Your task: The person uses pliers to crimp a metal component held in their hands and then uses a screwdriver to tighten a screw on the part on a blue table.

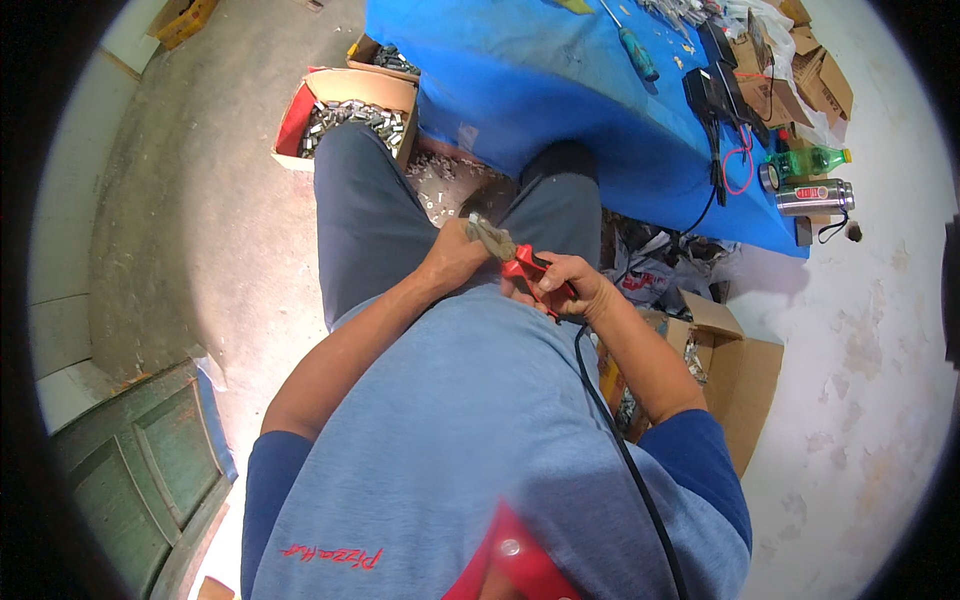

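Over my lap, my right hand (574,284) is closed round the red handles of a pair of pliers (522,265). The metal jaws of the pliers point up and to the left, beside the fingers of my left hand (454,256). Those fingers are curled closed at the jaws, and whatever they pinch is too small or too hidden to name. Between my knees, small light-coloured bits (437,190) lie scattered.
An open cardboard box (340,80) of small metal pieces stands by my left knee. Ahead, a blue-covered table (520,75) bears a screwdriver (637,55), black adapters (708,92), a green bottle (815,161) and a steel flask (812,197). Another carton (745,380) sits at my right.
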Available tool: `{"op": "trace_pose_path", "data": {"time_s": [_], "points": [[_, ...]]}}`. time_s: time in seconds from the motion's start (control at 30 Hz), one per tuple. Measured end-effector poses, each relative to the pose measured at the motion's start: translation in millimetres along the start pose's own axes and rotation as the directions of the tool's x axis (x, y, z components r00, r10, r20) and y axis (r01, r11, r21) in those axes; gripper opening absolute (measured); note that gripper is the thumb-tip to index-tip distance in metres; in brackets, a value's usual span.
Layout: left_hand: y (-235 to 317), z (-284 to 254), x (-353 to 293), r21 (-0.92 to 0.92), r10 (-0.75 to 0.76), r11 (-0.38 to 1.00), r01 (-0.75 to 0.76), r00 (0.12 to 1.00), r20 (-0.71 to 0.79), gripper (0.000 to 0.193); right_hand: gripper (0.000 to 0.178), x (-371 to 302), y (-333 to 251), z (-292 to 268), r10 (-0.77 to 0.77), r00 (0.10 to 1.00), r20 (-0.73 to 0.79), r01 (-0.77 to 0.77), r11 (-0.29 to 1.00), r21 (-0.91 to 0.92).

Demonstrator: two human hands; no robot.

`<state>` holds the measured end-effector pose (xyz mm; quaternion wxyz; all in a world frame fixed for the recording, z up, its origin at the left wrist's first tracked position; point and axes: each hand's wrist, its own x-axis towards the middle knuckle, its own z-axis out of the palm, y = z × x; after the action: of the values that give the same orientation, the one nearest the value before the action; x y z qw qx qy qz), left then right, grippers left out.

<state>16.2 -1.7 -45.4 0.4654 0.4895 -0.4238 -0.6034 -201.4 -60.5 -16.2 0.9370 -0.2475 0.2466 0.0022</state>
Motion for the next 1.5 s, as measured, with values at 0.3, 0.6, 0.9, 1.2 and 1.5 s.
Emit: {"op": "trace_pose_path", "data": {"time_s": [0.3,0.6,0.9,1.2,1.5], "points": [[16,-5,-20,-0.026,-0.095,0.995,0.097,0.993,0.073,0.017,0.055,-17,-27,7,0.123,0.992,0.034,-0.116,0.979,-0.165],[-7,0,-17,0.061,0.12,0.991,-0.122,0.992,0.032,0.021,0.047,-25,-51,23,0.216,0.974,-0.067,-0.225,0.888,-0.401],[-3,-3,-15,0.11,0.045,0.994,-0.025,0.981,-0.188,0.039,0.049,-16,-36,55,-0.341,0.922,-0.183,-0.137,0.154,-0.979],[-8,-2,-14,0.179,0.064,0.983,-0.033,0.983,-0.171,0.037,0.028,-24,-51,58,0.051,0.95,-0.308,-0.29,0.509,-0.81],[-2,-5,-15,0.202,0.016,0.979,0.012,0.991,-0.133,0.025,0.037,-27,-50,45,0.038,0.958,-0.284,-0.212,0.758,-0.616]]}}
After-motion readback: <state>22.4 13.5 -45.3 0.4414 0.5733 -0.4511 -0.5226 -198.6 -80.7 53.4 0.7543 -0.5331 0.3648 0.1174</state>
